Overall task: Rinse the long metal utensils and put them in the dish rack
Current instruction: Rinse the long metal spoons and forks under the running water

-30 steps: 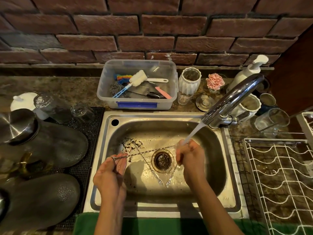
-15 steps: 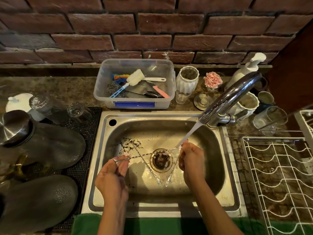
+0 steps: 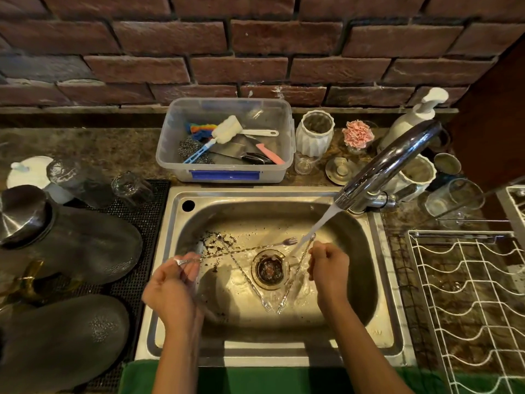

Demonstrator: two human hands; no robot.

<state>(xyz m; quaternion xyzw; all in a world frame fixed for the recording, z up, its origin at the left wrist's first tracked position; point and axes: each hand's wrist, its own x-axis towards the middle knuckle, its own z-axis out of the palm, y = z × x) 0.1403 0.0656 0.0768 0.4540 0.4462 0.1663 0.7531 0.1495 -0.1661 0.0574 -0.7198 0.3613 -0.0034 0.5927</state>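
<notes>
Over the steel sink [image 3: 386, 280] my left hand [image 3: 173, 288] pinches one end of a long twisted metal fork [image 3: 244, 250]. It stretches right, and its pronged tip hangs free just left of the water stream [image 3: 315, 226]. My right hand [image 3: 329, 267] is curled into a fist beside the stream, with nothing visibly in it. Two more long twisted utensils lie in the basin in a V around the drain [image 3: 268, 268]: the left utensil [image 3: 244, 274] and the right utensil [image 3: 295, 275]. The white wire dish rack [image 3: 468, 282] stands to the right.
The chrome faucet [image 3: 389, 163] arches over the sink's right rear corner, running. A plastic tub [image 3: 224, 172] of brushes and knives sits behind the sink. Glasses [image 3: 451, 200], jars and a soap pump [image 3: 412, 120] crowd the right counter. Dark plates [image 3: 79, 245] rest on the left mat.
My right hand has let go of the fork's far end and drawn back to the right. The pronged tip is now bare. My left hand keeps its hold.
</notes>
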